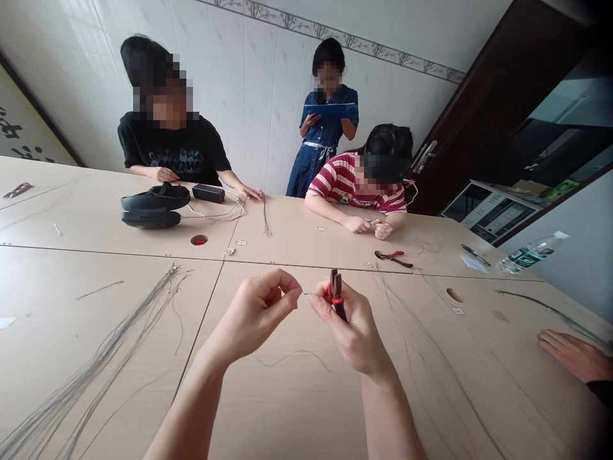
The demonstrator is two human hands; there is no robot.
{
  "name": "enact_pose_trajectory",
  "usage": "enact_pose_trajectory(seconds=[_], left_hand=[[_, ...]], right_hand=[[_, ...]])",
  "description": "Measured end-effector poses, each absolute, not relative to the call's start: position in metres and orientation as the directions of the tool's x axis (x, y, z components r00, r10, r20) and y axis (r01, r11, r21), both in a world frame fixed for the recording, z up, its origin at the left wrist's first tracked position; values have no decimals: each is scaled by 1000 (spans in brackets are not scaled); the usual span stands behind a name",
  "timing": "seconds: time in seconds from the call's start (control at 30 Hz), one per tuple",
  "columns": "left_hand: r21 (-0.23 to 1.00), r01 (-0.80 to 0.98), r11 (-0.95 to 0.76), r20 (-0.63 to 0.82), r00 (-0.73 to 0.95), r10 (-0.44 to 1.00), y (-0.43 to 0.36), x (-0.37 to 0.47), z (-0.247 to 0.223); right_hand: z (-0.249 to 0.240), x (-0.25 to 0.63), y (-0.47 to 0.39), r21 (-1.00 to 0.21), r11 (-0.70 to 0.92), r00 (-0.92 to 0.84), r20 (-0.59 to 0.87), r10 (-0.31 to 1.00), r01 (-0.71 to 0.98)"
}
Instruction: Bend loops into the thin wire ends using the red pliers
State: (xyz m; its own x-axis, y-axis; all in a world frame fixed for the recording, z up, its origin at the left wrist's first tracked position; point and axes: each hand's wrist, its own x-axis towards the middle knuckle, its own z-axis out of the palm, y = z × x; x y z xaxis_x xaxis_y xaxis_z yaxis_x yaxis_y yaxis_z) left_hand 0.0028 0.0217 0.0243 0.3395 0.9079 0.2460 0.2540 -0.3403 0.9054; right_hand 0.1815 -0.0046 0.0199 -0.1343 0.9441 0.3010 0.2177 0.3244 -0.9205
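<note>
My left hand point(256, 310) is closed, thumb and forefinger pinching one end of a short stretch of thin wire point(307, 294). Opposite it, the thumb and fingertips of my right hand point(357, 332) pinch the same wire. That hand also grips a pair of pliers point(336, 291) with red and black handles, jaws pointing up and away from me. Both hands are held above the table, close together. Below them a thin grey strand point(294, 353) curves across; whether it joins the pinched wire, I cannot tell.
Long grey wires point(119, 338) lie in a bundle at left, looser strands point(431, 345) at right. Beyond are a black headset point(156, 206), other pliers point(395, 257) and a water bottle point(534, 252). Co-workers sit across the table; another person's hand point(575, 358) rests at right.
</note>
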Motion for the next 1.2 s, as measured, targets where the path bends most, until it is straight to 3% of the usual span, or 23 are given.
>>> enact_pose_trajectory(seconds=[0.23, 0.47, 0.87, 1.03, 1.2], left_hand=[[881, 243, -407, 309, 357, 881, 19, 5, 24], [753, 313, -579, 489, 324, 810, 20, 7, 21], [656, 319, -684, 572, 380, 727, 20, 7, 24], [700, 321, -638, 527, 370, 765, 19, 9, 23], [864, 233, -446, 353, 351, 867, 18, 9, 24]], right_hand=[[22, 181, -5, -941, 303, -125, 286, 950, 150], [21, 181, -5, -947, 296, -120, 282, 952, 123], [24, 180, -5, -952, 278, -161, 257, 953, 130], [26, 181, -5, -937, 315, -177, 288, 941, 149], [23, 182, -5, -896, 379, -180, 343, 922, 232]])
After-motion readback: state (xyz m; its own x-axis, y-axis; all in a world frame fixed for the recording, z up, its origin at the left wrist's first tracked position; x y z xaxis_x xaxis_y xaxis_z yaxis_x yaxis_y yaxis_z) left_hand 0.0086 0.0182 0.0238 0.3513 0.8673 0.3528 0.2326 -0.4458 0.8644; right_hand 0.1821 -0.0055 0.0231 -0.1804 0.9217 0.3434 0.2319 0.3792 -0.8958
